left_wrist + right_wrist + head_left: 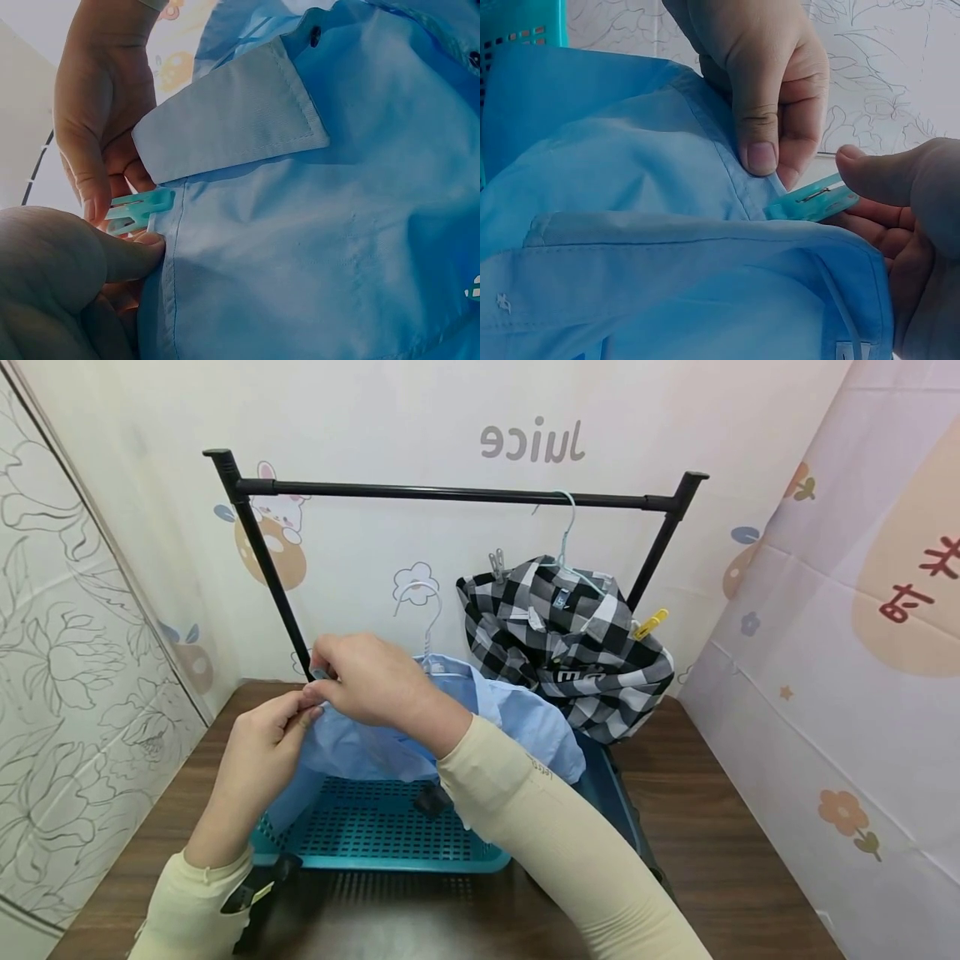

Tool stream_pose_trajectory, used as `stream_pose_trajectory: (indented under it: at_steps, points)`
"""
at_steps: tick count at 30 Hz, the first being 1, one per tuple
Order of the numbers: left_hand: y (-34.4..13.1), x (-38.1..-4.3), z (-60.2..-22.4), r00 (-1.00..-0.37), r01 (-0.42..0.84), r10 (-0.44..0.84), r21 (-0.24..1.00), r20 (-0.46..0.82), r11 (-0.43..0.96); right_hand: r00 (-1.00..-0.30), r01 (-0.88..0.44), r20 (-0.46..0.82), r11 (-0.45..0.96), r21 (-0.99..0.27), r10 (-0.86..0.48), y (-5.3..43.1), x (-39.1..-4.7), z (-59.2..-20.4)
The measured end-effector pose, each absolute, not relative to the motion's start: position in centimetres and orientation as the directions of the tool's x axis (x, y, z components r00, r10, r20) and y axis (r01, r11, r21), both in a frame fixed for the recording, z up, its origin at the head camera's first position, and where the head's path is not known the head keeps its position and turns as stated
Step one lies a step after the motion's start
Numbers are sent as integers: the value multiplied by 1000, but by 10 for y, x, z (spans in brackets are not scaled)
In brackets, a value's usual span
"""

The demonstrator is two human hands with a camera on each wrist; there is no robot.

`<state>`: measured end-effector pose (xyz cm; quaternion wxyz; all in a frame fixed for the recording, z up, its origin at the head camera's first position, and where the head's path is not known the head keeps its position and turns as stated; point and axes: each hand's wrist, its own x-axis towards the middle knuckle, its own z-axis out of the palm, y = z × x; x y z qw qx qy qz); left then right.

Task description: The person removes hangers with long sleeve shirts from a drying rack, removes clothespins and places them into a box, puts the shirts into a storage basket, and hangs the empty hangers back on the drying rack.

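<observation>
A light blue shirt lies across a teal basket, with the hook of a pale hanger standing up from its collar. My left hand pinches the shirt's hem between thumb and fingers. Just beside it my right hand pinches a turquoise clothespin by its handle ends. In the left wrist view the tip of the clothespin overlaps the shirt's edge, right under a loose flap of cloth. The two hands' fingertips nearly meet there.
A black clothes rack spans the back. From its bar hangs a black-and-white checked shirt on a light hanger, with a grey clothespin and a yellow clothespin. The teal basket sits on the wooden table.
</observation>
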<state>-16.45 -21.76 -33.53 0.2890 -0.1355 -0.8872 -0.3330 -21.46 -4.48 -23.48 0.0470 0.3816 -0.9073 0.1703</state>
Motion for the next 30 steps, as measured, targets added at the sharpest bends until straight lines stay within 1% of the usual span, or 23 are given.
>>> stream_pose_trajectory:
  at_steps: [6, 14, 21, 30]
  points:
    - [-217, -165, -336, -790, 442, 48, 513, 611, 736, -698, -715, 258, 637, -287, -667, -45, -214, -235]
    - [-217, -164, -334, -791, 440, 50, 510, 610, 739, -704, -709, 287, 613, -350, -650, -46, -212, -233]
    - [-218, -163, -334, -801, 427, 44, 517, 597, 742, -666, -744, 357, 544, -389, -655, -44, -208, -230]
    - [-219, -164, -333, -788, 437, 41, 510, 614, 741, -619, -782, 441, 459, -422, -650, -27, -190, -220]
